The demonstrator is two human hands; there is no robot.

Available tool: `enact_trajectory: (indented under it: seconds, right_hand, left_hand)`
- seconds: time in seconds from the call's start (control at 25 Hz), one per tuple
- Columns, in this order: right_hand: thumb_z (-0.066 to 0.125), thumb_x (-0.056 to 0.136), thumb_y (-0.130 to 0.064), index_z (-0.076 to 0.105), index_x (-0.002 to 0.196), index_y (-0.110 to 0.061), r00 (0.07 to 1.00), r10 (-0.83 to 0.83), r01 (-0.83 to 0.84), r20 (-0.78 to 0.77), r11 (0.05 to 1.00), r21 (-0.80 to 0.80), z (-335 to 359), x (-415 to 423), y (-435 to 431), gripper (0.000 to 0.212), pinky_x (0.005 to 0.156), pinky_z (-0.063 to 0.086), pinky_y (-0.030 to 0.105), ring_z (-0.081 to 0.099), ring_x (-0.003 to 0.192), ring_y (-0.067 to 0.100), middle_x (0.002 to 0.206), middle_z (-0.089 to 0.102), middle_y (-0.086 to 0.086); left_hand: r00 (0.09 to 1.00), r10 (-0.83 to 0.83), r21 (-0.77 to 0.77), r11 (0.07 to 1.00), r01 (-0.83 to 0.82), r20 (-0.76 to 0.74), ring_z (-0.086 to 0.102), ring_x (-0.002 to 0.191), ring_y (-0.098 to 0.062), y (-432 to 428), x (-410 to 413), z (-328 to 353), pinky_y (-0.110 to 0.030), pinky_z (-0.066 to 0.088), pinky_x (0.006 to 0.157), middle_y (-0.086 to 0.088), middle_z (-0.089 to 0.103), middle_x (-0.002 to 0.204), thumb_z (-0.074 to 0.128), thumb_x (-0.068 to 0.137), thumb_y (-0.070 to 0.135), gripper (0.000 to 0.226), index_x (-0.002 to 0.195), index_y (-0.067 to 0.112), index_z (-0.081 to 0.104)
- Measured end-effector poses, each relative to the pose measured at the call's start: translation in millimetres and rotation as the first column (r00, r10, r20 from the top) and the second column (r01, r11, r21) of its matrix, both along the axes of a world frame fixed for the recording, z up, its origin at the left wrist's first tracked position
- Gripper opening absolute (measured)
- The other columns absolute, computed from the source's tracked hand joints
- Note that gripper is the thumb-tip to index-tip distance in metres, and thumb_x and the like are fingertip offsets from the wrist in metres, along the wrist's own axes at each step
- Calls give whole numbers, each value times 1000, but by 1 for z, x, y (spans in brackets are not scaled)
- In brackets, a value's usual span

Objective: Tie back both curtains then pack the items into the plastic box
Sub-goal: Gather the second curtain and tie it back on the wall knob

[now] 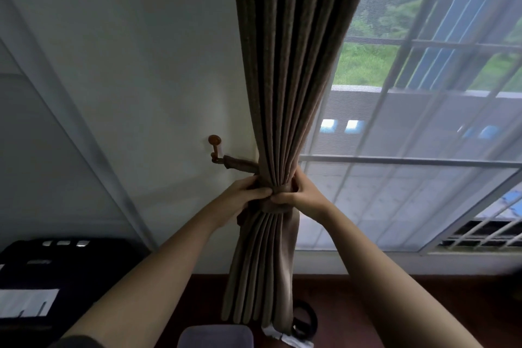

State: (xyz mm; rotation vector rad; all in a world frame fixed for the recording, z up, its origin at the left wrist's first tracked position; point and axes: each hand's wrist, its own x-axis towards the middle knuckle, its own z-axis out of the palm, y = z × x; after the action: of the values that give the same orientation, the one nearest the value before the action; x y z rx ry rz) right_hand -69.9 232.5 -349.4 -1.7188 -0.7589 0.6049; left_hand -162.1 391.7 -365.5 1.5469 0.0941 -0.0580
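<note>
A brown pleated curtain (293,65) hangs in front of me, gathered into a bundle at waist height. A matching brown tieback band (282,203) wraps round the bundle and runs left to a wooden wall hook (216,150). My left hand (245,192) grips the band and curtain on the left side. My right hand (302,192) grips the band on the right side, thumb meeting the left hand at the front. The band's ends are hidden under my fingers.
A window (423,150) with a sheer white net and bars is on the right. A dark case (56,277) with a white paper stands at lower left. A black ring-shaped object (306,319) and a grey object (216,336) lie on the dark red surface below.
</note>
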Motion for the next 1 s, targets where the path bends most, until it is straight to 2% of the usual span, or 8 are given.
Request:
enact_trajectory:
  seconds: [0.08,0.2,0.4,0.56,0.72,0.88,0.92,1.0]
  right_hand:
    - [70,60,-11,45,116,-42,1000,16,-15,-9,1000,11,-1,1,-2,68,93,50,30,59,111,14,116,63,-2]
    - [66,63,-10,44,111,-43,1000,14,-14,-19,1000,20,3,-2,-6,62,89,52,24,59,105,7,111,61,-10]
    - [57,64,-3,42,122,-31,985,150,-148,-89,989,28,14,2,-11,66,81,50,17,61,97,-3,110,61,-8]
    - [38,59,-1,55,106,-17,942,157,-126,-295,985,121,12,7,-11,52,70,49,17,65,83,6,85,71,-10]
    - [39,71,7,67,102,-19,927,62,-14,-369,991,130,-6,13,-9,48,83,41,34,55,95,26,95,68,3]
    - [48,66,-2,55,120,-14,940,48,-23,-337,997,77,-13,16,-9,56,96,46,45,59,102,31,118,58,22]
    - [47,66,-1,52,123,-13,941,59,-40,-332,997,64,-12,17,-10,59,99,44,47,58,107,32,122,57,23]
    - [44,71,3,54,120,-14,942,107,-100,-318,994,39,-4,18,-10,53,97,47,38,60,106,24,117,63,13]
  left_hand:
    - [999,47,68,997,-46,-16,62,112,-17,3,2,-4,-40,44,103,-3,68,117,68,81,33,45,121,14,62]
    - [996,80,57,995,-78,-43,63,110,-21,2,6,-5,-45,43,104,-6,70,113,74,68,45,59,116,12,65]
    - [997,-25,-41,999,22,-75,58,116,-16,-7,11,-5,-33,41,104,0,67,119,65,77,30,40,117,21,64]
    - [996,19,-131,991,-31,-89,62,107,-8,-14,10,-2,-23,46,89,10,70,110,64,72,21,40,112,25,62]
    - [995,92,-193,976,-100,-49,61,111,-16,-17,12,-4,-26,44,89,1,70,112,63,69,14,44,113,19,65]
    - [996,66,-276,958,-81,-63,64,103,-16,-18,10,-2,-24,48,83,-2,70,107,60,69,11,45,114,15,62]
    - [996,59,-278,958,-75,-65,64,102,-15,-19,11,-2,-25,48,83,-2,70,106,59,69,10,45,114,15,62]
    - [996,57,-254,964,-72,-63,62,105,-17,-19,12,-1,-28,46,86,-4,68,109,60,69,11,46,116,14,61]
